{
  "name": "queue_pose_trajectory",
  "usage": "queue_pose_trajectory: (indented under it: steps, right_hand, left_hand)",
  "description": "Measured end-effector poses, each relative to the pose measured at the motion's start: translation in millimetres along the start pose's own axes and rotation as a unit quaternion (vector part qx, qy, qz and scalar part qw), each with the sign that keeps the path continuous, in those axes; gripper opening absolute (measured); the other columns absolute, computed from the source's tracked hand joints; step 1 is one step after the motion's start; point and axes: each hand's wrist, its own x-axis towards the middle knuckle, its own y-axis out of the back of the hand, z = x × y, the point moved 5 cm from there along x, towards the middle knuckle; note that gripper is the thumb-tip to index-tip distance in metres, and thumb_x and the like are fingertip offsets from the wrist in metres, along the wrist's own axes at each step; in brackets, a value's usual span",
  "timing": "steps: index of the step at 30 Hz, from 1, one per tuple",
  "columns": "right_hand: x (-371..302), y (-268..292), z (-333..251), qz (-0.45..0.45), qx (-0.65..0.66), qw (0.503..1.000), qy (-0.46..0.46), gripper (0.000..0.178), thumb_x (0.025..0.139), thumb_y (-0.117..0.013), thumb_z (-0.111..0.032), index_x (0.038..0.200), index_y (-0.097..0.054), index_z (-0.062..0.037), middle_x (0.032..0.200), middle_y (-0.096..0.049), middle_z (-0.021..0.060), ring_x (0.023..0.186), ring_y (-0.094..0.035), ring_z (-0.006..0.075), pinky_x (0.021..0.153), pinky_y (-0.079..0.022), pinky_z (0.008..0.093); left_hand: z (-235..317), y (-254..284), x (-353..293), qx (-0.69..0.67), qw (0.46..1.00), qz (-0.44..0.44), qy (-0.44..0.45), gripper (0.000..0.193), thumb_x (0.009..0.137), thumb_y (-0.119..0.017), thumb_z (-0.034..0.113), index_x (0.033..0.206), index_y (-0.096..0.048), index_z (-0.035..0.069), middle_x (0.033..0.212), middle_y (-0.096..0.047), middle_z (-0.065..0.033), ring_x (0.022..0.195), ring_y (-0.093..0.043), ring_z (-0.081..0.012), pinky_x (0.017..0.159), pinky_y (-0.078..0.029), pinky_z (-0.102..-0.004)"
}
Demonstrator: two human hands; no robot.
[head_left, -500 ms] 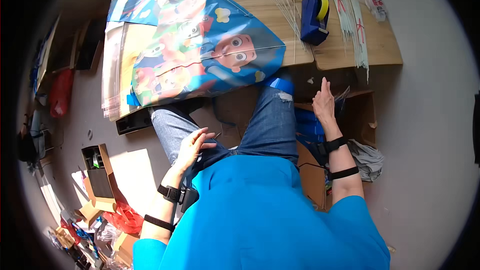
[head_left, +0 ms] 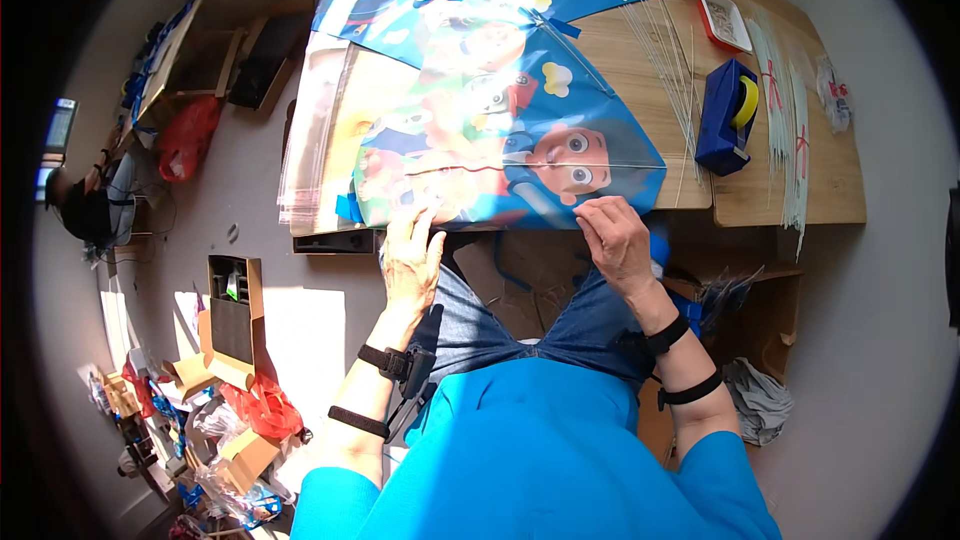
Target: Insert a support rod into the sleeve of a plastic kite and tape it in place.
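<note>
A blue printed kite (head_left: 530, 120) with cartoon faces lies on the wooden table, crossed by thin rods and tied with blue ribbons. At its near edge, my left hand (head_left: 410, 260) rests with the fingers stretched out and the thumb apart. My right hand (head_left: 618, 240) is farther right along the same edge, thumb and fingers drawn together on the kite's rim. Between the hands, the near edge runs along the table front above my knees. Whatever is under my fingertips is hidden.
On the table (head_left: 750, 210) to the right are thin rods (head_left: 665, 80), a blue tape dispenser (head_left: 725, 120), a red-rimmed white tray (head_left: 724, 20) and tied bundles of pale sticks (head_left: 785, 110). Clear sheets (head_left: 310, 140) lie left. Open cartons (head_left: 235, 320) and red bags stand on the floor; another person (head_left: 90, 200) sits far left.
Both hands have moved forward from over my lap and beside the table to the kite's near edge. The right hand's fingers have closed there. The view has shifted left.
</note>
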Motion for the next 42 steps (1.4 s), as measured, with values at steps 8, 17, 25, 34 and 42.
queue_pose_trajectory:
  steps: [8, 17, 25, 34, 42]
  right_hand:
    - [24, -50, 41, -0.051, -0.097, 0.993, 0.045, 0.025, 0.082, -0.065, -0.011, 0.107, -0.065, -0.0065, 0.115, -0.063, 0.0073, 0.108, -0.058, 0.0259, 0.097, -0.041, 0.0398]
    - [54, -39, 35, 0.007, -0.101, 0.994, 0.045, 0.044, 0.084, -0.067, -0.025, 0.125, -0.058, -0.0105, 0.135, -0.054, 0.0074, 0.126, -0.049, 0.0254, 0.105, -0.035, 0.0420]
    - [77, -71, 95, -0.199, -0.159, 0.965, 0.058, 0.090, 0.078, -0.059, -0.061, 0.150, -0.026, -0.0171, 0.158, -0.018, 0.0062, 0.147, -0.013, 0.0258, 0.119, -0.008, 0.0475]
    - [82, -149, -32, -0.157, -0.064, 0.977, 0.130, 0.085, 0.079, -0.054, -0.060, 0.143, -0.038, -0.0070, 0.154, -0.028, 0.0096, 0.144, -0.022, 0.0244, 0.119, -0.007, 0.0472]
    - [58, -130, 18, -0.176, -0.130, 0.969, 0.114, 0.083, 0.080, -0.052, -0.059, 0.144, -0.035, -0.0087, 0.154, -0.028, 0.0087, 0.145, -0.018, 0.0239, 0.120, -0.008, 0.0451]
  left_hand:
    - [-44, -34, 10, 0.158, 0.981, -0.111, 0.012, 0.067, 0.093, -0.049, 0.045, 0.150, -0.029, 0.015, 0.156, -0.026, -0.0027, 0.144, -0.020, -0.0267, 0.115, -0.006, -0.0580]
    - [-38, -33, 51, 0.073, 0.997, -0.011, 0.012, 0.084, 0.083, -0.065, 0.048, 0.149, -0.029, 0.010, 0.154, -0.029, -0.0057, 0.143, -0.023, -0.0276, 0.115, -0.005, -0.0580]
    - [-61, -48, 85, 0.100, 0.988, -0.118, 0.008, 0.124, 0.063, -0.072, 0.065, 0.153, -0.007, 0.009, 0.159, -0.014, -0.0046, 0.148, -0.008, -0.0264, 0.113, 0.005, -0.0616]
    - [-40, -70, 89, 0.064, 0.996, -0.064, -0.001, 0.123, 0.067, -0.075, 0.057, 0.153, 0.000, 0.011, 0.159, -0.014, -0.0068, 0.147, -0.008, -0.0296, 0.113, 0.000, -0.0627]
    - [-34, -66, 96, 0.051, 0.996, -0.070, -0.003, 0.129, 0.063, -0.078, 0.058, 0.153, 0.001, 0.009, 0.159, -0.015, -0.0062, 0.147, -0.010, -0.0295, 0.112, -0.002, -0.0637]
